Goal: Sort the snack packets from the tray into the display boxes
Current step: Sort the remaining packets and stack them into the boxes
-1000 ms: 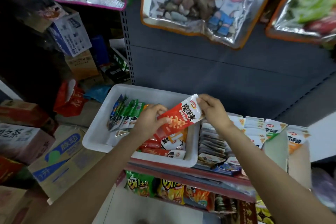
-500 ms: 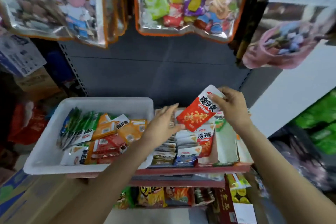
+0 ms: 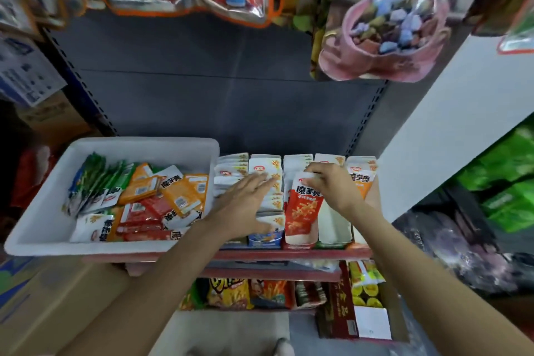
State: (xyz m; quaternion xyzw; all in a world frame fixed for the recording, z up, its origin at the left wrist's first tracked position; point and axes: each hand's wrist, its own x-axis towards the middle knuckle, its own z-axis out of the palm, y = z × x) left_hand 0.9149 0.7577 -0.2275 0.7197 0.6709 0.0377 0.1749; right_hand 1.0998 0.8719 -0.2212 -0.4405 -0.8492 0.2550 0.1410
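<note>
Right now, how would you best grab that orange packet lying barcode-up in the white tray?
Pinch the orange packet by its far short edge, coming from above. It lies flat, barcode up, on top of the pile in the white tray, so that edge looks free, while the near end seems overlapped by a neighbouring packet.

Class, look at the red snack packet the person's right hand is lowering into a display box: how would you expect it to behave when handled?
The red packet looks thin and flat, so probably light and floppy. The right hand pinches only its top edge, so it likely hangs and bends. Its glossy film may slip against the packets in the display box.
</note>
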